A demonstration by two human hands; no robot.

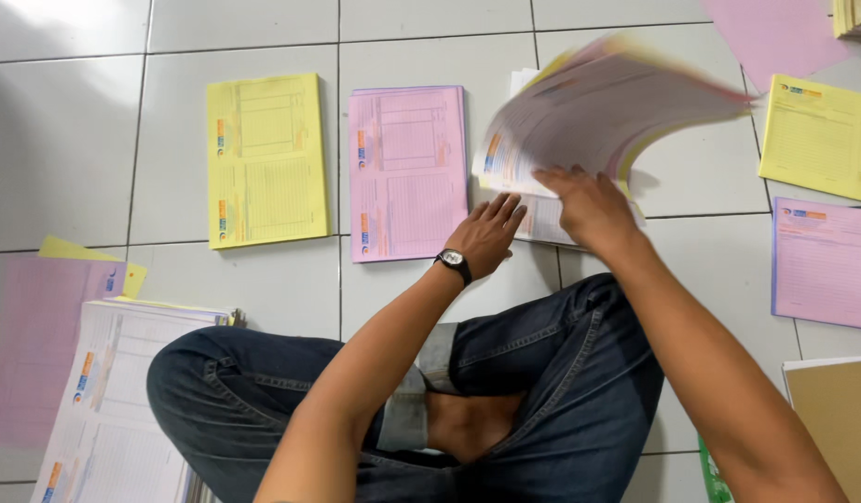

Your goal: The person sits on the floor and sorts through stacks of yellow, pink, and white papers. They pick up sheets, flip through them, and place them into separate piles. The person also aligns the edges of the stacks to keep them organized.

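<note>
Paper in pink, yellow and white makes up the fanned sheaf of forms [603, 107] that the person, seated cross-legged on the tiled floor [67, 140], is leafing through; the sheets are blurred, so the step in hand looks like riffling or counting a collated set. The right hand [589, 205] bends the sheaf upward, fingers curled over its near edge and thumb beneath, closed on the paper. The left hand [486, 233], wearing a wristwatch, lies nearly flat with fingers spread, pressing down the bottom sheets beside the right. The sheaf sits just right of the pink stack [407, 172], which lies beside a yellow stack [266, 158]. Continuing would call for a steady thumb release, I judge, so sheets fall singly without sliding askew.
</note>
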